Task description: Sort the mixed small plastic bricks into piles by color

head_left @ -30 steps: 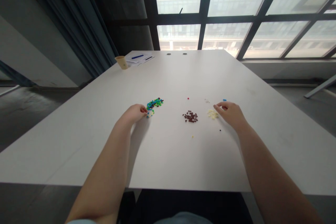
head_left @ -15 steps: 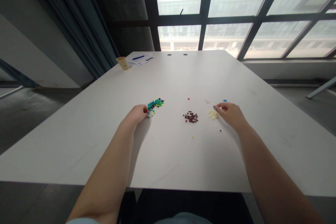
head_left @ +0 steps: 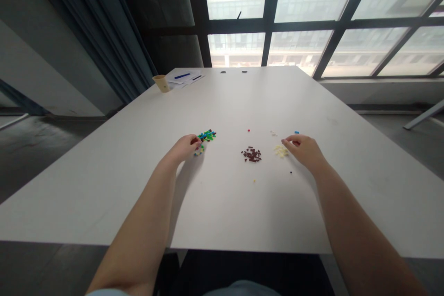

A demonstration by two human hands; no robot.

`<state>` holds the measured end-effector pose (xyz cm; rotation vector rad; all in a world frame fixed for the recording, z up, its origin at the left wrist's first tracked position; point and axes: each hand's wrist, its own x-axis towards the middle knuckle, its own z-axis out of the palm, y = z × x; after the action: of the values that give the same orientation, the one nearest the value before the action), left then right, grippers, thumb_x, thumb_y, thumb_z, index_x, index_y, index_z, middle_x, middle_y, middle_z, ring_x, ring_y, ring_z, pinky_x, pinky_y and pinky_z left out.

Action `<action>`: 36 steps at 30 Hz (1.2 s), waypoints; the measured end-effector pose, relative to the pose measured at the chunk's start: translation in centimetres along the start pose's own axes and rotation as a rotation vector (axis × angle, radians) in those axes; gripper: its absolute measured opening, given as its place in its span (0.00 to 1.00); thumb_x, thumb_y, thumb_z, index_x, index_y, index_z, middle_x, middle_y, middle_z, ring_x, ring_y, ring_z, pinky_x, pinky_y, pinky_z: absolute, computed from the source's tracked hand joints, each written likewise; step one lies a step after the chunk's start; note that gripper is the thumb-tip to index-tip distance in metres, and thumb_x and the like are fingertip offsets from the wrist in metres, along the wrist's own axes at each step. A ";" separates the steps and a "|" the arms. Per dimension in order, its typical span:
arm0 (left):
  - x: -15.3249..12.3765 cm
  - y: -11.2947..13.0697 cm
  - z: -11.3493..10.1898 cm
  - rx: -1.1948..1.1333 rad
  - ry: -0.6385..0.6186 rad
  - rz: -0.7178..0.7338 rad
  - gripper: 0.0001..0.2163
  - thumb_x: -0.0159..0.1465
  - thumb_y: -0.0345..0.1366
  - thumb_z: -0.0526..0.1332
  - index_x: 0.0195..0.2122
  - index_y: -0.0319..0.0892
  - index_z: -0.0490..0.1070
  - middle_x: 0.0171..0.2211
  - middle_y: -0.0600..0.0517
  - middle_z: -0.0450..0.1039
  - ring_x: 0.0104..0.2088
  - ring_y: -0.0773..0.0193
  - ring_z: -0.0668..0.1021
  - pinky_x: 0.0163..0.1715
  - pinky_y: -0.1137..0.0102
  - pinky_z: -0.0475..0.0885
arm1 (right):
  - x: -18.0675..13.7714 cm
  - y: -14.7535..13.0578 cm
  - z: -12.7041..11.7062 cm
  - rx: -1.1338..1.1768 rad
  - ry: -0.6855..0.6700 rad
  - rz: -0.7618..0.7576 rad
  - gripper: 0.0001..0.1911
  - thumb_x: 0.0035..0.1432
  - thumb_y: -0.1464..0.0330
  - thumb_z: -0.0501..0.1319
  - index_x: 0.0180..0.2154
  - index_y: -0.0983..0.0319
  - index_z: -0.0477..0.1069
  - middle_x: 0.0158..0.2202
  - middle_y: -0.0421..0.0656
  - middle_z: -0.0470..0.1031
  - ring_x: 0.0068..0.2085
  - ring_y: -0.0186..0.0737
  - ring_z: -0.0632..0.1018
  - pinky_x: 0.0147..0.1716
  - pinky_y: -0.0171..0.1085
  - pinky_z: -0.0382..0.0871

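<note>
My left hand [head_left: 186, 146] is at the near left edge of a pile of small green, blue and dark bricks [head_left: 208, 136], its fingers curled together in a pinch. Whatever lies between those fingertips is too small to make out. Just below them is a small cluster of mixed-colour pieces [head_left: 200, 150], partly covered by the hand. My right hand [head_left: 303, 148] rests beside a pile of pale yellow pieces [head_left: 280, 151], thumb and fingertips drawn together; any piece in them is hidden. Between the hands lies a pile of dark brown bricks [head_left: 251, 154].
Single pieces lie on the white table [head_left: 225, 208]: red [head_left: 249, 130], yellow [head_left: 254, 181], black [head_left: 291, 172] and blue [head_left: 297, 132]. A few whitish pieces [head_left: 274, 133] sit behind the pale pile. A paper cup [head_left: 161, 84] and papers with pens [head_left: 183, 78] are far left.
My left hand has shifted slightly right and up, over the edge of the mixed-colour pile. My right hand stays beside the pale yellow pieces.
</note>
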<state>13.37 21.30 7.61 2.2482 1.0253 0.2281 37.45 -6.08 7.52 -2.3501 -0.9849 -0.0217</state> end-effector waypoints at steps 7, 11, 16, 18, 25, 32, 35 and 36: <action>-2.4 4.8 3.2 -1.294 -0.399 -0.198 0.01 0.54 0.26 0.61 0.28 0.36 0.70 0.27 0.51 0.72 0.24 0.75 0.71 0.25 0.80 0.66 | -0.3 -0.8 0.8 0.016 0.002 -0.098 0.15 0.51 0.59 0.55 0.26 0.62 0.75 0.22 0.41 0.70 0.25 0.35 0.67 0.28 0.34 0.58; -4.0 7.2 5.1 -1.676 -0.577 -0.376 0.05 0.60 0.25 0.55 0.32 0.36 0.70 0.26 0.51 0.72 0.24 0.77 0.72 0.25 0.83 0.69 | -1.0 -2.6 2.0 0.080 -0.012 -0.234 0.13 0.53 0.63 0.55 0.25 0.61 0.73 0.23 0.41 0.70 0.25 0.34 0.67 0.27 0.34 0.58; -5.1 8.5 6.5 -1.749 -0.564 -0.484 0.08 0.63 0.26 0.52 0.31 0.35 0.70 0.26 0.50 0.73 0.24 0.75 0.74 0.24 0.83 0.70 | -2.4 -5.2 3.5 0.134 0.093 -0.497 0.11 0.56 0.67 0.54 0.25 0.61 0.72 0.22 0.41 0.67 0.29 0.35 0.68 0.32 0.35 0.60; -5.3 8.6 6.8 -1.746 -0.566 -0.492 0.09 0.63 0.27 0.52 0.30 0.34 0.70 0.26 0.49 0.73 0.24 0.75 0.74 0.24 0.82 0.71 | -2.9 -5.8 3.7 0.166 0.130 -0.556 0.11 0.57 0.67 0.54 0.26 0.61 0.71 0.23 0.41 0.66 0.29 0.36 0.67 0.32 0.35 0.60; -5.4 8.5 7.1 -1.693 -0.564 -0.494 0.05 0.61 0.28 0.56 0.33 0.37 0.71 0.27 0.51 0.74 0.26 0.72 0.76 0.26 0.78 0.71 | -3.5 -6.5 3.2 0.273 0.236 -0.625 0.08 0.56 0.70 0.54 0.32 0.61 0.72 0.23 0.40 0.67 0.28 0.36 0.67 0.32 0.36 0.62; -5.6 8.1 7.5 -1.647 -0.648 -0.441 0.02 0.59 0.29 0.59 0.30 0.38 0.71 0.28 0.52 0.74 0.28 0.73 0.76 0.28 0.78 0.70 | -3.9 -7.1 3.5 0.317 0.216 -0.645 0.08 0.56 0.70 0.55 0.33 0.60 0.73 0.25 0.41 0.68 0.29 0.36 0.68 0.32 0.37 0.63; -5.6 8.0 7.7 -1.602 -0.674 -0.381 0.03 0.56 0.29 0.62 0.33 0.39 0.71 0.30 0.53 0.74 0.29 0.72 0.76 0.29 0.77 0.70 | -4.0 -7.1 3.5 0.321 0.220 -0.650 0.08 0.55 0.70 0.56 0.34 0.59 0.73 0.25 0.41 0.68 0.29 0.36 0.68 0.32 0.37 0.64; -5.7 7.9 7.8 -1.574 -0.680 -0.352 0.06 0.55 0.29 0.63 0.34 0.40 0.71 0.30 0.53 0.74 0.29 0.72 0.76 0.28 0.77 0.69 | -4.0 -7.1 3.5 0.314 0.221 -0.658 0.08 0.55 0.70 0.56 0.35 0.59 0.73 0.25 0.41 0.68 0.29 0.36 0.68 0.32 0.37 0.64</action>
<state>17.53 9.54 7.08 0.5967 0.4630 0.0410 29.17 -2.88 7.29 -1.6230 -1.4775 -0.3469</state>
